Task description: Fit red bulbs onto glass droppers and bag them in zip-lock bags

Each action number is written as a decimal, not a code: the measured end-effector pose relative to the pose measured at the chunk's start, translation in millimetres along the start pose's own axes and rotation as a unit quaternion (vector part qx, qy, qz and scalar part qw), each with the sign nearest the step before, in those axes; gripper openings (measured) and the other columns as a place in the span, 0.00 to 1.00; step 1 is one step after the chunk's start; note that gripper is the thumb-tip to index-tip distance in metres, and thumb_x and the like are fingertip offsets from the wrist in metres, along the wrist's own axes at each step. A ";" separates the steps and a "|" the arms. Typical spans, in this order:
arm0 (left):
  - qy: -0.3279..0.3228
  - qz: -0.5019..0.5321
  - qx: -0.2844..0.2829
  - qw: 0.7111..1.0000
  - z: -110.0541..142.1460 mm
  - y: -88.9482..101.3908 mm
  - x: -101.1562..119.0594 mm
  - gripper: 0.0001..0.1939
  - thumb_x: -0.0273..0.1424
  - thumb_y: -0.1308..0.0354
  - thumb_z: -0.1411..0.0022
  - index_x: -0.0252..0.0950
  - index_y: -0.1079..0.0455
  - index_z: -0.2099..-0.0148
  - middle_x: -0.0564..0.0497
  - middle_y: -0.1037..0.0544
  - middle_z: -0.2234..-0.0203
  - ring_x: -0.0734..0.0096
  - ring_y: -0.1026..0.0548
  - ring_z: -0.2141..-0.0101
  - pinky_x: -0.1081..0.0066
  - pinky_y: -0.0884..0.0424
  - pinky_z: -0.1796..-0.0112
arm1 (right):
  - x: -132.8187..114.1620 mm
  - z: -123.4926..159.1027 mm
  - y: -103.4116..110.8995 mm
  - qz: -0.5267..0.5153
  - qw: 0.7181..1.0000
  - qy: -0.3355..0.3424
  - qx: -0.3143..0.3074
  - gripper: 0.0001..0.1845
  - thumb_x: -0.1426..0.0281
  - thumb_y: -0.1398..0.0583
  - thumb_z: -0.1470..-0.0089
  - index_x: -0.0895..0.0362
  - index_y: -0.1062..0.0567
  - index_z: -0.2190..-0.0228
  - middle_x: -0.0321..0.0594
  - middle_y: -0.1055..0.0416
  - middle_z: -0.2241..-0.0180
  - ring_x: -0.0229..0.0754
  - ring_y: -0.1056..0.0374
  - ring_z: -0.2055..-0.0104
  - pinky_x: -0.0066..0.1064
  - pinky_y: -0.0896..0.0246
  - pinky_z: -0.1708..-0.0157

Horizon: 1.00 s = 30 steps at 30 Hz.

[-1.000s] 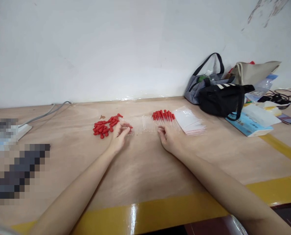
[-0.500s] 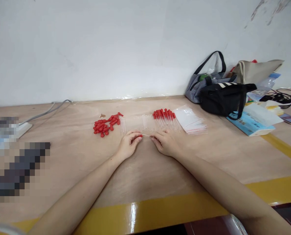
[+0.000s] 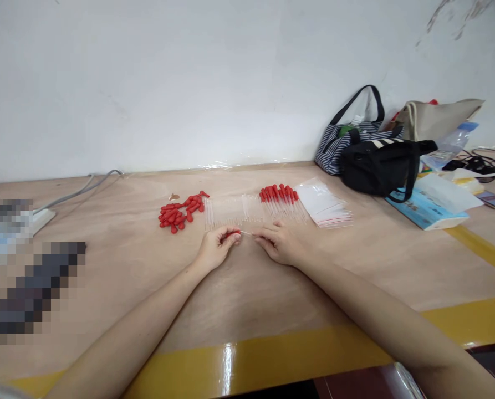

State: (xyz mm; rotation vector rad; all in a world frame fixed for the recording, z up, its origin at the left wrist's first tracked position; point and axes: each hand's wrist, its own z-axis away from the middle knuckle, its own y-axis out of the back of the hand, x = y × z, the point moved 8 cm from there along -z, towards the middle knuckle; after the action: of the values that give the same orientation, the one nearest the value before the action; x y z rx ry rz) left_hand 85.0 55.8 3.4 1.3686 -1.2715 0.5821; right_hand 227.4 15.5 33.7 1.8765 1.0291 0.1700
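Observation:
My left hand (image 3: 216, 247) pinches a small red rubber bulb (image 3: 231, 234) over the wooden table (image 3: 247, 288). My right hand (image 3: 281, 243) pinches a thin clear glass tube (image 3: 248, 233) whose end meets the bulb. Behind the left hand lies a pile of loose red bulbs (image 3: 181, 212). A row of clear tubes (image 3: 230, 210) lies between the hands and the wall. Finished droppers with red bulbs (image 3: 281, 199) lie behind the right hand.
A stack of clear plastic bags (image 3: 324, 206) lies right of the droppers. A striped bag (image 3: 347, 141), a black bag (image 3: 380, 160) and a blue-and-white package (image 3: 428, 205) stand at the back right. A grey cable (image 3: 81, 191) runs at the left. Yellow tape (image 3: 230, 366) edges the table.
My left hand left the red bulb pile and came toward me with a bulb. My right hand brought a tube. Both hands now meet in front of the tube row.

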 end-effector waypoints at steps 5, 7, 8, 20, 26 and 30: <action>-0.030 -0.040 -0.028 0.998 6.7 -1.5 7.6 0.11 0.36 0.47 0.42 0.34 0.29 0.62 0.52 0.24 0.76 0.75 0.26 0.75 0.75 0.29 0.70 | 4.9 -2.7 2.3 0.012 1.000 0.001 -0.016 0.13 0.68 0.50 0.42 0.54 0.27 0.63 0.38 0.27 0.67 0.36 0.35 0.68 0.33 0.55 0.63; -0.022 -0.047 -0.050 0.997 9.2 -4.5 7.8 0.11 0.35 0.48 0.42 0.34 0.29 0.61 0.52 0.24 0.75 0.76 0.26 0.75 0.76 0.29 0.71 | 4.4 -3.4 2.0 0.033 0.999 0.011 -0.027 0.13 0.69 0.50 0.42 0.54 0.26 0.64 0.37 0.27 0.69 0.35 0.36 0.70 0.33 0.57 0.64; -0.018 -0.051 -0.059 0.997 10.1 -5.9 7.8 0.12 0.35 0.48 0.41 0.34 0.29 0.60 0.52 0.24 0.75 0.76 0.26 0.75 0.76 0.29 0.71 | 3.5 -3.5 1.8 0.046 0.998 0.016 -0.030 0.13 0.69 0.50 0.42 0.54 0.26 0.64 0.37 0.28 0.70 0.35 0.37 0.71 0.32 0.58 0.64; -0.053 -0.168 -0.087 0.980 15.1 -12.9 18.7 0.13 0.38 0.50 0.40 0.36 0.30 0.60 0.52 0.25 0.74 0.74 0.28 0.74 0.75 0.32 0.71 | -8.8 -5.8 -8.1 0.079 0.996 0.000 -0.049 0.13 0.71 0.51 0.43 0.58 0.28 0.69 0.38 0.29 0.73 0.35 0.40 0.74 0.32 0.61 0.68; -0.145 -0.208 -0.116 0.960 7.1 -7.1 34.4 0.12 0.37 0.50 0.39 0.38 0.28 0.60 0.50 0.24 0.71 0.71 0.28 0.69 0.71 0.32 0.66 | -10.2 -10.7 -8.9 0.110 0.991 0.029 -0.071 0.14 0.70 0.51 0.42 0.58 0.27 0.69 0.40 0.29 0.71 0.37 0.39 0.71 0.32 0.58 0.66; -0.176 -0.201 -0.118 0.957 4.7 -1.7 33.5 0.13 0.37 0.47 0.41 0.38 0.27 0.58 0.48 0.24 0.69 0.70 0.27 0.67 0.70 0.32 0.64 | -15.4 -12.5 -6.7 0.154 0.982 0.065 -0.084 0.13 0.68 0.49 0.43 0.57 0.26 0.70 0.43 0.29 0.70 0.40 0.39 0.66 0.34 0.56 0.65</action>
State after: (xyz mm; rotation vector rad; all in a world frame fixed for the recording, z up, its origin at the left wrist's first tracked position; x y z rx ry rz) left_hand 95.1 39.4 31.3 1.5126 -1.2416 -0.0979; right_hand 207.3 14.2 39.6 1.8790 0.7772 0.5508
